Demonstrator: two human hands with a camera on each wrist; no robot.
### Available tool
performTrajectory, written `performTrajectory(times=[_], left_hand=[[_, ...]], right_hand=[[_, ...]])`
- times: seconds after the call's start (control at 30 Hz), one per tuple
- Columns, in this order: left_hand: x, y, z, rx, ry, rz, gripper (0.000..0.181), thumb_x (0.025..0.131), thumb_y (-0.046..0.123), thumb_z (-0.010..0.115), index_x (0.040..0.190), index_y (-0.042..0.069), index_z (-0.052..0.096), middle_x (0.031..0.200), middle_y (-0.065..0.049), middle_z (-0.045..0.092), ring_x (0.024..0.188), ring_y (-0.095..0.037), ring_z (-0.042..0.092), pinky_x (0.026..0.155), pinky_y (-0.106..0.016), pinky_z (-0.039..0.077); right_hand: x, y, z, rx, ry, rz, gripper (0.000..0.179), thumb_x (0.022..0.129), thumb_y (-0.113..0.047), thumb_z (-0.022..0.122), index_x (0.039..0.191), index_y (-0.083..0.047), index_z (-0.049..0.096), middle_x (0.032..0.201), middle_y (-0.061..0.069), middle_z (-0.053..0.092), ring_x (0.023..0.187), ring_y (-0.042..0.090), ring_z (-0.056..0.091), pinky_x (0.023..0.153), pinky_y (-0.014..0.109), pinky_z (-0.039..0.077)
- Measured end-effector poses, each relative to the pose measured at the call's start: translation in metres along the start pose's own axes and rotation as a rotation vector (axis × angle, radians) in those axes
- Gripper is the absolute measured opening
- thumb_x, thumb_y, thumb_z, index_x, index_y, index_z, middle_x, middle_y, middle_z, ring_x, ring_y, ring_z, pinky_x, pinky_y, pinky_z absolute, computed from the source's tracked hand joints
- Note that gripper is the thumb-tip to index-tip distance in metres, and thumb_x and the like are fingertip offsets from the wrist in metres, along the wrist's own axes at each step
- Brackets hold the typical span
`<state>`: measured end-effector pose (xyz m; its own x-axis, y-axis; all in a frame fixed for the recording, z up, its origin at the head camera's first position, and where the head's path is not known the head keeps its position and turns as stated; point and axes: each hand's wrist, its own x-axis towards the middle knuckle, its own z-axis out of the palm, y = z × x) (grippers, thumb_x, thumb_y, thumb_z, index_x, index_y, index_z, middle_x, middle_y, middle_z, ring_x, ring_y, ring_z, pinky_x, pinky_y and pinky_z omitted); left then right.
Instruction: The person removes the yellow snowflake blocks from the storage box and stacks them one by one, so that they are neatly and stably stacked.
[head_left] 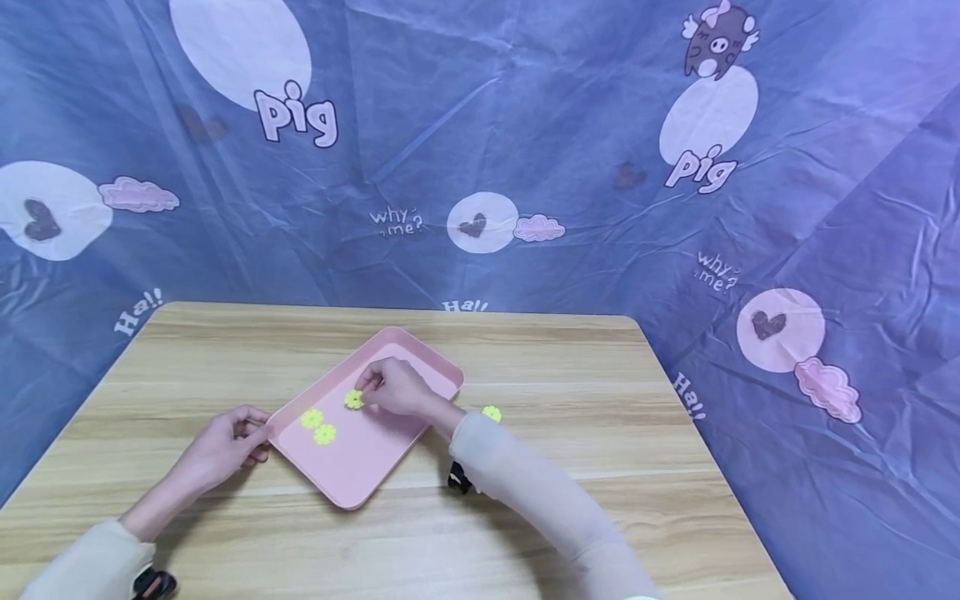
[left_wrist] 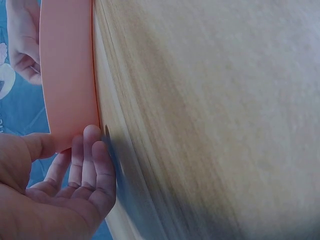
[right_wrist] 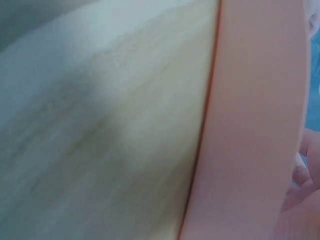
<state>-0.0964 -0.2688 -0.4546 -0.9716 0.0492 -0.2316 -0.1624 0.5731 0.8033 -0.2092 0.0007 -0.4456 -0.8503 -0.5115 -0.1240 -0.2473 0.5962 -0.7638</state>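
Note:
A pink rectangular tray (head_left: pixel 352 492) lies at an angle on the table. At its left corner my left hand (head_left: pixel 228 442) grips the tray wall; in the left wrist view the thumb and fingers (left_wrist: pixel 90 165) meet around that corner. Over the tray's inside, my right hand (head_left: pixel 393 387) pinches a small yellow flower-shaped piece (head_left: pixel 353 400) at its edge. Two similar yellow flowers, one (head_left: pixel 312 418) just above the other (head_left: pixel 325 434), lie on the tray floor near the left corner. The tray wall (right_wrist: pixel 250 120) hides most of the right hand in the right wrist view.
Another yellow flower (head_left: pixel 491 413) lies on the wooden table (head_left: pixel 600 467), right of the tray and beside the right sleeve (head_left: pixel 525 492). A blue patterned cloth (head_left: pixel 420 150) hangs behind the table and along its sides.

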Motion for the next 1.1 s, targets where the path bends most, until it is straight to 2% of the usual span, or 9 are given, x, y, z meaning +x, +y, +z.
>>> performTrajectory(times=[0.13, 0.43, 0.63, 0.8, 1.1], left_hand=[[0.001, 0.0, 0.0, 0.005, 0.001, -0.002, 0.033, 0.109, 0.011, 0.054, 0.13, -0.015, 0.055, 0.093, -0.012, 0.073, 0.071, -0.009, 0.067, 0.061, -0.024, 0.058], [-0.001, 0.001, 0.002, -0.007, 0.006, -0.011, 0.033, 0.109, 0.011, 0.054, 0.13, -0.015, 0.055, 0.093, -0.011, 0.072, 0.072, -0.009, 0.067, 0.062, -0.024, 0.059], [-0.001, 0.001, 0.001, 0.0, 0.009, -0.018, 0.033, 0.109, 0.012, 0.054, 0.129, -0.014, 0.056, 0.093, -0.012, 0.073, 0.072, -0.01, 0.068, 0.062, -0.025, 0.059], [-0.002, 0.002, 0.001, -0.001, 0.009, -0.011, 0.033, 0.109, 0.011, 0.054, 0.129, -0.015, 0.055, 0.093, -0.012, 0.072, 0.072, -0.01, 0.068, 0.062, -0.025, 0.059], [-0.003, 0.003, 0.0, -0.007, 0.011, 0.001, 0.031, 0.108, 0.009, 0.054, 0.128, -0.014, 0.056, 0.091, -0.01, 0.073, 0.071, -0.01, 0.068, 0.062, -0.025, 0.059]], right_hand=[[-0.007, 0.0, -0.007, 0.014, 0.017, -0.029, 0.011, 0.088, -0.008, 0.083, 0.098, -0.008, 0.078, 0.085, -0.001, 0.073, 0.073, 0.001, 0.058, 0.071, 0.012, 0.05], [-0.034, 0.003, -0.027, 0.054, 0.024, -0.09, 0.01, 0.087, -0.001, 0.078, 0.097, -0.002, 0.076, 0.087, 0.008, 0.073, 0.072, 0.001, 0.055, 0.065, 0.012, 0.045], [-0.05, 0.012, -0.042, 0.09, 0.038, -0.11, 0.009, 0.088, 0.0, 0.075, 0.097, 0.0, 0.075, 0.09, 0.013, 0.074, 0.075, 0.001, 0.057, 0.068, 0.013, 0.046], [-0.063, 0.022, -0.055, 0.091, 0.097, -0.089, 0.009, 0.088, -0.004, 0.077, 0.098, -0.003, 0.077, 0.091, 0.013, 0.076, 0.074, 0.004, 0.06, 0.067, 0.016, 0.05], [-0.084, 0.045, -0.08, 0.177, 0.15, -0.039, 0.013, 0.087, -0.003, 0.078, 0.099, 0.001, 0.076, 0.089, 0.015, 0.075, 0.073, 0.007, 0.059, 0.067, 0.016, 0.05]])
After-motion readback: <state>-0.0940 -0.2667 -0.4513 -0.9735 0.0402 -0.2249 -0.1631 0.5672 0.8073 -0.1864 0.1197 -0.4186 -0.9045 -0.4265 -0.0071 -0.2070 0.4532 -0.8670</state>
